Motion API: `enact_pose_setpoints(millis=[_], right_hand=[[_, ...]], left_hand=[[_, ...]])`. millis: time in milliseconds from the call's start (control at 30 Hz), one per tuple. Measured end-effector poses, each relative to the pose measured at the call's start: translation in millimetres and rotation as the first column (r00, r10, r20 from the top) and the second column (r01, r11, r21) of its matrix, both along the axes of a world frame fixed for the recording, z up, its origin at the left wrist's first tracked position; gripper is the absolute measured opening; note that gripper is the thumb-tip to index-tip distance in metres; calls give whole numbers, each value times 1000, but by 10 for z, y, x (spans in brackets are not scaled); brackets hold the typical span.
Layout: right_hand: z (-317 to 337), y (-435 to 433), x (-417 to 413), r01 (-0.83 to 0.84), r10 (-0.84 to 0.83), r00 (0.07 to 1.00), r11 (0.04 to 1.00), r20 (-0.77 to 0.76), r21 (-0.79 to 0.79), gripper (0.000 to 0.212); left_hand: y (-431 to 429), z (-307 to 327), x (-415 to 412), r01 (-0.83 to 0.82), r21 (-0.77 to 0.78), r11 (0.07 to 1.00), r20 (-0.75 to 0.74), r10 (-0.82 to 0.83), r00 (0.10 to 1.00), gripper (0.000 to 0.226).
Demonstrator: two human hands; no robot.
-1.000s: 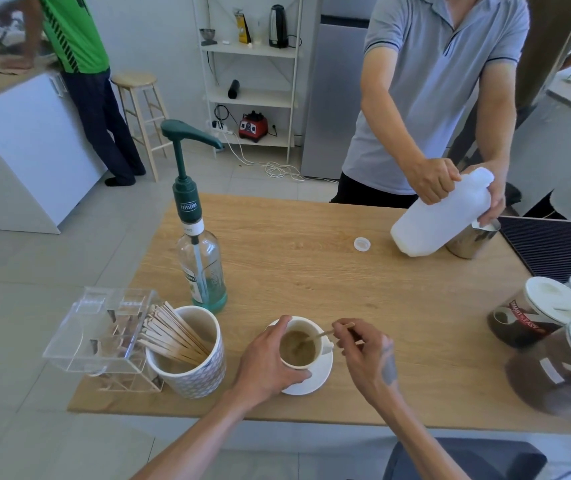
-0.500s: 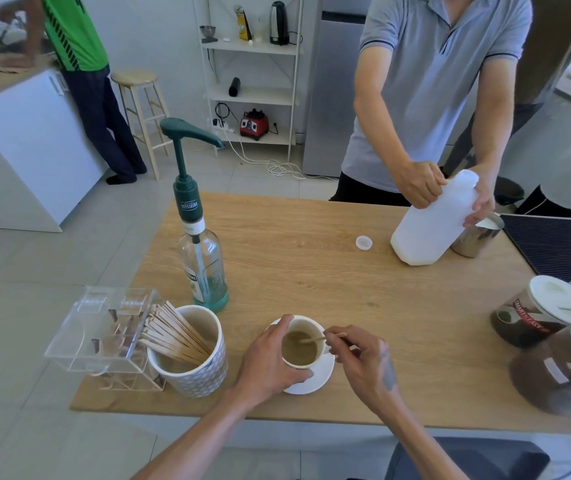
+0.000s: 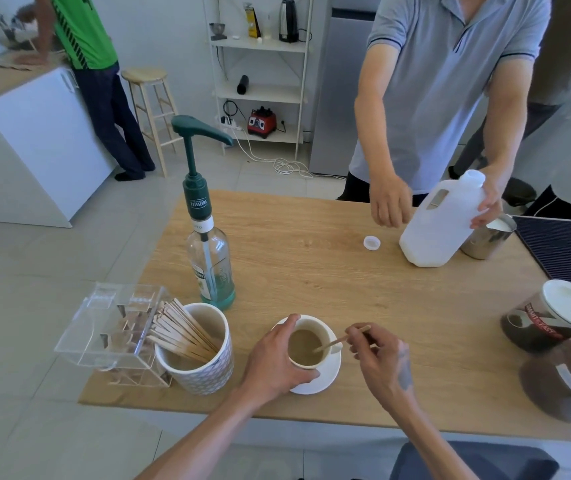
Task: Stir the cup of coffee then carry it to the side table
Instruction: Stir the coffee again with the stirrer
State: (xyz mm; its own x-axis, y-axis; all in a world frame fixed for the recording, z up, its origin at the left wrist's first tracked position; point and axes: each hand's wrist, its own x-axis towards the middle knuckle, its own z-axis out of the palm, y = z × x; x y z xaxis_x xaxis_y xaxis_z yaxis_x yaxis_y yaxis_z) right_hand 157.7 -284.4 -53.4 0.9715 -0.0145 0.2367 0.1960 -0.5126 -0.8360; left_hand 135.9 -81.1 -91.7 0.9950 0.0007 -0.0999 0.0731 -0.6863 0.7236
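A white cup of light-brown coffee (image 3: 306,346) stands on a white saucer (image 3: 325,377) near the front edge of the wooden table (image 3: 346,289). My left hand (image 3: 273,365) wraps around the cup's left side. My right hand (image 3: 379,358) pinches a thin wooden stir stick (image 3: 341,339) whose lower end dips into the coffee from the right.
A patterned cup of stir sticks (image 3: 196,355) and a clear plastic box (image 3: 111,327) stand left of the cup, a green pump bottle (image 3: 208,258) behind. Across the table a person holds a white jug (image 3: 440,226) beside a steel pitcher (image 3: 490,239); its cap (image 3: 371,242) lies nearby. Coffee jars (image 3: 554,317) stand right.
My right hand has shifted the stir stick around in the cup. The person opposite has tipped the jug back upright onto the table and taken one hand off it.
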Motion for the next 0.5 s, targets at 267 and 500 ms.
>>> enact_pose_setpoints(millis=[267, 500], right_hand=[[62, 166, -112, -86, 97, 987, 993, -125, 86, 20], [116, -53, -113, 70, -61, 988, 996, -143, 63, 15]], left_hand=[[2, -25, 17, 12, 4, 1000, -5, -11, 1000, 109], [14, -35, 13, 7, 4, 1000, -15, -7, 1000, 110]])
